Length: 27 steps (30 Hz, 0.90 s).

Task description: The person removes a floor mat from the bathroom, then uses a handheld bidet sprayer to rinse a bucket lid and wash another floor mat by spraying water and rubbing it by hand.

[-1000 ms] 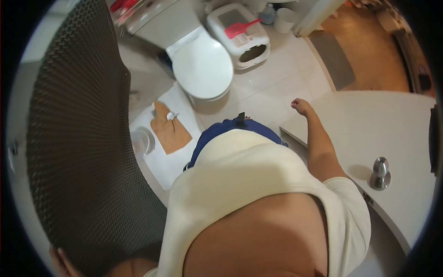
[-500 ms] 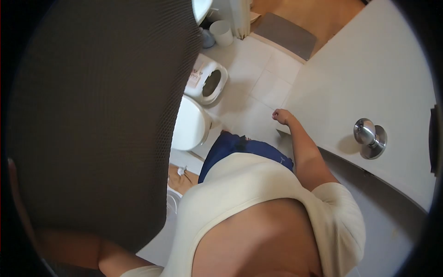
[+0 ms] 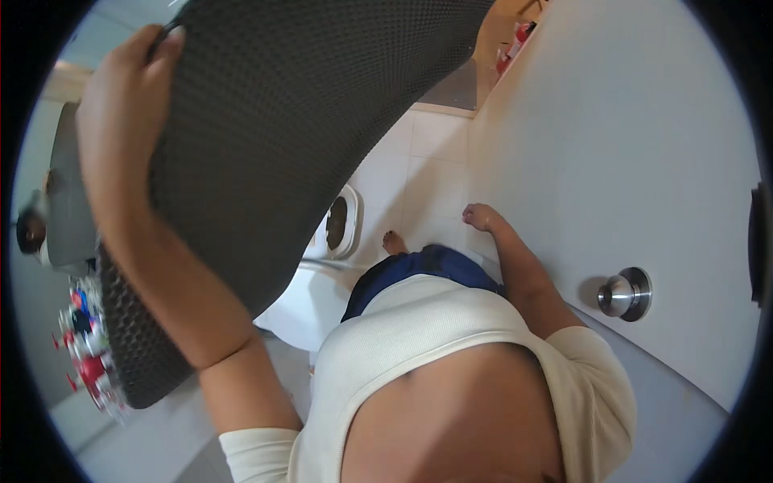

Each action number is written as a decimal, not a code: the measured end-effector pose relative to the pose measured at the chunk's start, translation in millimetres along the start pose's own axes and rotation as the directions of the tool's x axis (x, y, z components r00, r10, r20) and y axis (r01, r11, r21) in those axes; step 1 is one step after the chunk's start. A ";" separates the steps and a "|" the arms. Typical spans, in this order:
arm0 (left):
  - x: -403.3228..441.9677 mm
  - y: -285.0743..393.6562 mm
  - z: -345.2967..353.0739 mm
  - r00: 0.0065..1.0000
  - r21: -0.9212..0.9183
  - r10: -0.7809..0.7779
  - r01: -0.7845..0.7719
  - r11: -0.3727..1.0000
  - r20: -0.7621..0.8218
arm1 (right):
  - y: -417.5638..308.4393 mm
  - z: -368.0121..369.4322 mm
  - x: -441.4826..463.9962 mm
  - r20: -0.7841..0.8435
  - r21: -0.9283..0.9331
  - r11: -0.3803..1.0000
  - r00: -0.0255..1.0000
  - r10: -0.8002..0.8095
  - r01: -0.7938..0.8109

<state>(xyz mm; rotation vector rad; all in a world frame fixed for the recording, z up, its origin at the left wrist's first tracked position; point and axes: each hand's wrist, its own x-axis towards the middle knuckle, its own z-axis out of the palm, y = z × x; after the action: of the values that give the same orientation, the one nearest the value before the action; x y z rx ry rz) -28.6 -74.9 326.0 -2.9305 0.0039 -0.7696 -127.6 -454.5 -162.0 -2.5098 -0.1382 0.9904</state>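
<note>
In the head view, our left hand is closed on the edge of the dark textured mat — the nearer hand, since the mat lies ahead and leftward, its long axis slanting toward far right. Our right hand hangs half-open, apparently empty — near the door.

Dark mat raised — left hand now up at its top edge.
The left hand, low at the left side before, has come up and its fingers clasp the edge of the textured mat, which now slants across the upper view. Bottles have come into sight by its lower left end, and a bare foot beyond the blue garment — while the brown piece on the floor has gone from view.
</note>
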 end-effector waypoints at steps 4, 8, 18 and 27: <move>70.9 43.6 77.9 0.995 -0.032 -0.044 0.047 0.998 0.085 | -14.3 -43.8 31.5 -0.201 0.168 0.986 0.979 0.023 0.012; 127.6 87.1 143.5 0.998 -0.161 -0.017 0.027 0.987 0.059 | -39.8 -108.8 61.6 -0.332 0.289 0.954 0.943 0.024 0.077; 282.9 216.9 323.7 0.936 -0.348 0.143 -0.023 0.937 0.322 | -39.5 -350.7 229.3 -0.658 0.407 0.856 0.752 0.033 0.319; 415.9 239.6 472.4 0.946 -0.394 0.013 0.123 0.911 0.325 | -44.6 -552.2 373.5 -0.523 0.078 0.972 0.839 -0.150 0.223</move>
<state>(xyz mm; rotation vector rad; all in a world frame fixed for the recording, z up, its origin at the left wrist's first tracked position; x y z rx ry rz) 571.5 -275.1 95.0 -3.4383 0.0619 -0.3104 521.6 -521.0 -18.6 -2.4799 -0.1412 0.2180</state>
